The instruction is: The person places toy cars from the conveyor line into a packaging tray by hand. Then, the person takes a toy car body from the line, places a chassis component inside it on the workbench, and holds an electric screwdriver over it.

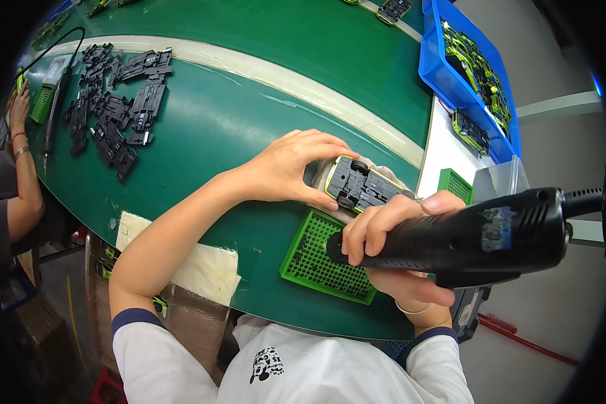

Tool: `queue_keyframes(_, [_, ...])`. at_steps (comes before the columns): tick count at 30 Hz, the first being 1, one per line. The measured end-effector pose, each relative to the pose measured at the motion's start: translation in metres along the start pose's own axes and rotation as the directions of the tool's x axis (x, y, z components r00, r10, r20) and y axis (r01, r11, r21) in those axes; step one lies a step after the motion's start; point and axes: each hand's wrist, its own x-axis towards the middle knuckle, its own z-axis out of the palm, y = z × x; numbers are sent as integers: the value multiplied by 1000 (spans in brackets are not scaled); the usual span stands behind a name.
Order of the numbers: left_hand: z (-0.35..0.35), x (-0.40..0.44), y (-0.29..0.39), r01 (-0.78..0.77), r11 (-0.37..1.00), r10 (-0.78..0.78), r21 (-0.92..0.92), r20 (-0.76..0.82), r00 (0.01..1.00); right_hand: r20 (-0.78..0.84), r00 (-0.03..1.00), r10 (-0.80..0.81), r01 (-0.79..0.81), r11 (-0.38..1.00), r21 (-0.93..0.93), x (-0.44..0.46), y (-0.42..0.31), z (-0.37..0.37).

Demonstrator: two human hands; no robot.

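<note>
My left hand (293, 168) is closed on one end of a toy car (365, 187), thumb on the near side and fingers on the far side. The car lies upside down on a pale cloth-like pad (382, 172), its black underside and wheels up and a yellow-green edge showing. My right hand (400, 232) is wrapped round a black electric screwdriver (481, 236), which hides part of that hand. The screwdriver's front end is over a green perforated tray (296, 269) of small dark pieces, probably screws. I cannot see its bit.
Several black car chassis (118, 101) lie at the left. Another person's arm (23, 158) is at the far left, beside a second screwdriver (52, 111). A blue bin (432, 64) of toy cars stands at upper right, near another green tray (456, 183). A pale cloth (205, 269) overlaps the front edge.
</note>
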Motion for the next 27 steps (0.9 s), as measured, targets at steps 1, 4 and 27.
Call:
queue_keyframes(1, [0,0,0,0,1000,0,1,-3,1000,8,999,42,-42,999,-15,-1,2,0])
queue_keyframes(4, [0,-1,0,-9,1000,9,5,-7,1000,64,998,23,-21,999,-30,1,6,-4])
queue_keyframes(27, [9,-5,37,-300,954,300,6,29,954,-49,918,-393,395,919,21,14,-17,-4])
